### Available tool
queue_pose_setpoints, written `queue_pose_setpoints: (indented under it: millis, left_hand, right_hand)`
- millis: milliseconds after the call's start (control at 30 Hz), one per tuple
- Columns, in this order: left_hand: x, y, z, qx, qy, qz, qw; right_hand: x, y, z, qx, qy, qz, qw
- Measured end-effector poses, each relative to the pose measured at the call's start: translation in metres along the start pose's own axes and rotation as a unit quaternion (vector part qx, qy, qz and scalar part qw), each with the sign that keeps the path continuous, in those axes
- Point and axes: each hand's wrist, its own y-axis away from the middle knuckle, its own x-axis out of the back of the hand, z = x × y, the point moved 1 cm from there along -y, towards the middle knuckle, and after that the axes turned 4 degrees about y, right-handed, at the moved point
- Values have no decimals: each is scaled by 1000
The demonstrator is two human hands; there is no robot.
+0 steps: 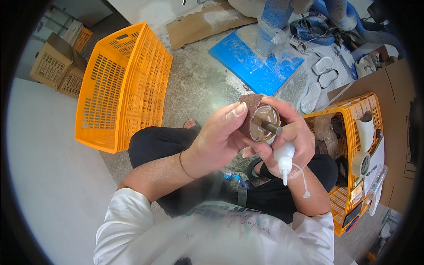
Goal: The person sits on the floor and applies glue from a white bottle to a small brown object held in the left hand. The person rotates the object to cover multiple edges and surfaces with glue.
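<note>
A seated person in a white shirt and dark trousers works with both hands at the centre of the frame, seen from above. The left hand (215,138) has its grip closed on a rough brown sheet (252,104), thumb flat on top, seemingly to keep the sheet bent against the rim of a round disc (264,113). The right hand (299,138) has its grip clamped round that disc, fingers curled over its edge, perhaps to steady it; this leaves the disc's metal shaft (270,127) free, pointing to the lower right. The same hand also carries a white bottle (284,152), nozzle downward, apparently tucked there to stay within reach, its small cap dangling on a cord. At the upper left stand nested orange crates (152,88). At the right, beside the knee, another orange crate (348,110) holds things, with a tape roll (361,164) at its side, probably handy for that arm. A dusty blue board (260,66) lies on the floor at the upper centre
</note>
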Motion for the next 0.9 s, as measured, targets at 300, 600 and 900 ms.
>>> queue_pose_setpoints:
  millis: [300,600,900]
  left_hand:
    - [-14,-2,7,47,-7,93,995]
    - [-22,-5,20,44,-146,129,980]
    - [-38,3,28,-20,-279,149,948]
  right_hand:
    - [-3,-4,2,12,-53,15,998]
    - [-3,-2,4,20,-76,-6,997]
    - [2,1,9,27,-81,-32,996]
